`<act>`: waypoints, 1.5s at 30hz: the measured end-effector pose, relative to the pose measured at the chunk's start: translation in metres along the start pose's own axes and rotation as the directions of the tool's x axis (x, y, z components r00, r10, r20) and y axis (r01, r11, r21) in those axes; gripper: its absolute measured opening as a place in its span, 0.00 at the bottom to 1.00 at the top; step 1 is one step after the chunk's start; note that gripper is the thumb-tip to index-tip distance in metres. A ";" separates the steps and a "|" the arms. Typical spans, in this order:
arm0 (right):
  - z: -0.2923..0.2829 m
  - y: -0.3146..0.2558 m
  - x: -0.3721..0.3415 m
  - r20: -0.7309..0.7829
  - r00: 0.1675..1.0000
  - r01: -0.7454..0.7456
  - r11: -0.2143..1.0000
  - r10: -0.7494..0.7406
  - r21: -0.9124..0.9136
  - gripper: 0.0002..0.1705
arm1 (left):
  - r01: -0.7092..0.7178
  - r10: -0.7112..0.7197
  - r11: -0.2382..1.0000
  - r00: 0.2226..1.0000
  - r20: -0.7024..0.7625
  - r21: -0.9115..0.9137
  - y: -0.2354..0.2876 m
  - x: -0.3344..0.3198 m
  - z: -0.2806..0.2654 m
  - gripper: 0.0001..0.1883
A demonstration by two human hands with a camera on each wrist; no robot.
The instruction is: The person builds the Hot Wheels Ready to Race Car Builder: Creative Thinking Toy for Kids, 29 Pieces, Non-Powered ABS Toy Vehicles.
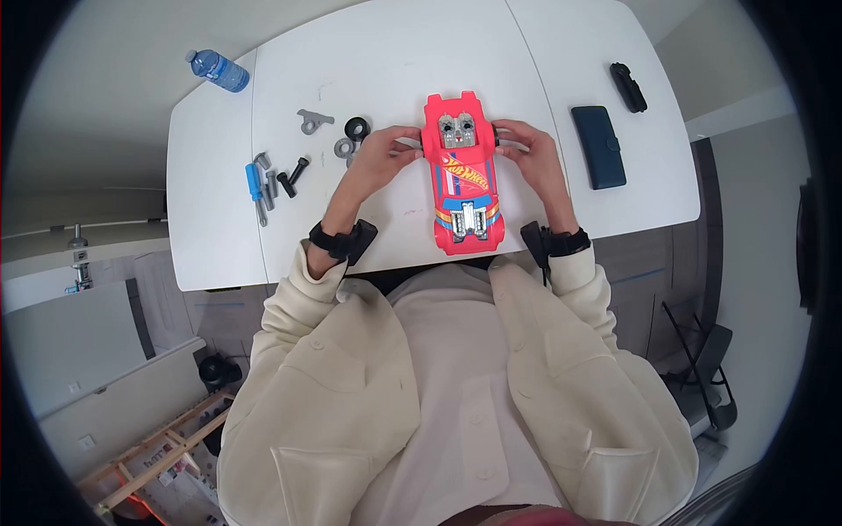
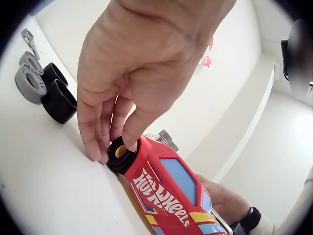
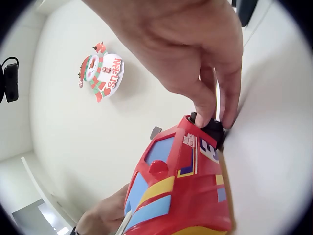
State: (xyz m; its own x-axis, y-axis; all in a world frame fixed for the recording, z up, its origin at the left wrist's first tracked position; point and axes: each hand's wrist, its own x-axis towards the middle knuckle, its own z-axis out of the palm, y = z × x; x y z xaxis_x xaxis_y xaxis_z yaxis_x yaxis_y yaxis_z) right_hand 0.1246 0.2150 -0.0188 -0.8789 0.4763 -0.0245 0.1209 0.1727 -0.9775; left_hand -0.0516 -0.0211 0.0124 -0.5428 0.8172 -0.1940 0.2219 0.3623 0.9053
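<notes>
A red Hot Wheels toy car (image 1: 465, 180) lies right side up on the white table in front of the person, its silver engine piece near the body. On the car's left side the left hand (image 1: 383, 160) pinches a black wheel part with a yellow centre (image 2: 120, 152) between thumb and fingers. Across from it, the right hand (image 1: 531, 156) pinches another black wheel part (image 3: 214, 131) at the car's right side. In the left wrist view, loose black tyres (image 2: 59, 102) and grey rims (image 2: 30, 82) lie beyond the left hand.
Left on the white table (image 1: 215, 149) are a blue-handled screwdriver (image 1: 254, 186), black bolts (image 1: 299, 168), grey pieces (image 1: 264, 161) and a grey wrench-like part (image 1: 312, 121). A water bottle (image 1: 219, 70) lies at the far left. To the right are a dark wallet case (image 1: 599, 147) and a black object (image 1: 628, 88).
</notes>
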 end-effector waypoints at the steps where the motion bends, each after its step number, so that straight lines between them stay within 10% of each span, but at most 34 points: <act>1: -0.001 0.003 0.001 -0.001 1.000 0.003 1.000 -0.003 -0.001 0.27 | -0.003 0.003 1.000 1.000 -0.001 0.001 -0.001 0.001 0.000 0.19; 20: -0.005 -0.007 0.004 0.075 0.993 -0.097 0.994 0.093 0.046 0.24 | -0.121 0.122 0.992 0.991 -0.046 0.028 -0.017 0.003 0.003 0.23; 29: -0.026 0.006 0.003 0.038 0.998 -0.039 0.998 0.041 -0.040 0.23 | -0.115 0.168 0.975 0.942 -0.292 0.189 -0.004 -0.033 -0.046 0.14; 34: -0.033 -0.009 -0.006 0.023 0.999 -0.028 0.987 0.032 -0.157 0.22 | -0.031 0.129 0.977 0.874 -0.469 0.211 -0.013 -0.071 -0.112 0.13; 36: -0.033 -0.013 -0.005 0.011 1.000 -0.023 0.979 0.026 -0.200 0.22 | 0.316 -0.053 0.878 0.810 -0.584 0.359 -0.005 -0.085 -0.130 0.13; 37: -0.033 -0.014 -0.005 0.011 1.000 -0.014 0.976 0.016 -0.217 0.22 | 0.266 0.116 0.798 0.813 -0.570 0.541 -0.035 -0.091 -0.142 0.13; 45: -0.029 -0.030 -0.009 -0.001 1.000 0.009 0.954 -0.009 -0.301 0.21 | 0.459 0.046 0.574 0.809 -0.587 0.678 -0.048 -0.108 -0.107 0.16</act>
State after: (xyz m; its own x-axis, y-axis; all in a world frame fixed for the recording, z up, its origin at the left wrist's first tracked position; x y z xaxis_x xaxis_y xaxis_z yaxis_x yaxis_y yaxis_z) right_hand 0.1423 0.2308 0.0166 -0.8798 0.4752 -0.0152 0.2462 0.4280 -0.8696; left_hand -0.0904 -0.1751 0.0310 -0.9039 0.4143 0.1062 0.4271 0.8873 0.1742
